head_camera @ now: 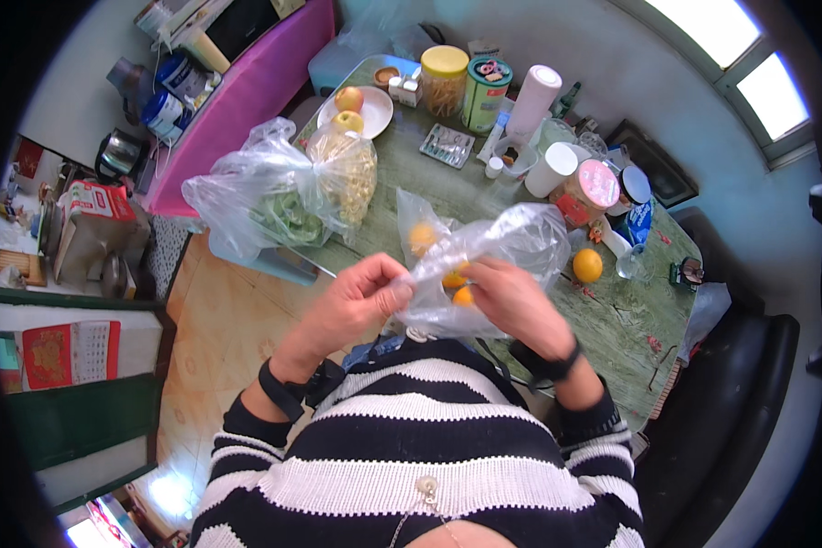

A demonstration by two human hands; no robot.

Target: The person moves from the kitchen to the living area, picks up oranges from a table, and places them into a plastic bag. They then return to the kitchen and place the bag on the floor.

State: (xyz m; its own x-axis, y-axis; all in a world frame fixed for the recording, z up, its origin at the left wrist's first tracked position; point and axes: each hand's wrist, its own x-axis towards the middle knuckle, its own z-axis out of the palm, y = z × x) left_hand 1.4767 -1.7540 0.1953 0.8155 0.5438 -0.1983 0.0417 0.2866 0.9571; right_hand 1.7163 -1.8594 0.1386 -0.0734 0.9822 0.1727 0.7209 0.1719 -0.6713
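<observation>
My left hand (356, 301) pinches the gathered edge of a clear plastic bag (520, 236) between thumb and fingers. On the bag's other side, my right hand (517, 301) has its fingers curled on the film. Two oranges (463, 296) show through or beside the film near my right fingers; whether they lie inside the bag I cannot tell. Farther left, another orange (422, 237) sits by a flap of clear plastic. A single orange (587, 265) rests bare on the green table (609, 329), right of the bag.
Knotted plastic bags hold leafy greens (288, 216) and what look like bean sprouts (349, 175). Behind them a white plate (378, 113) carries apples. A yellow-lidded jar (444, 82), green tin (486, 96), pink bottle (534, 99) and white cup (551, 170) line the back. A black sofa (719, 411) stands right.
</observation>
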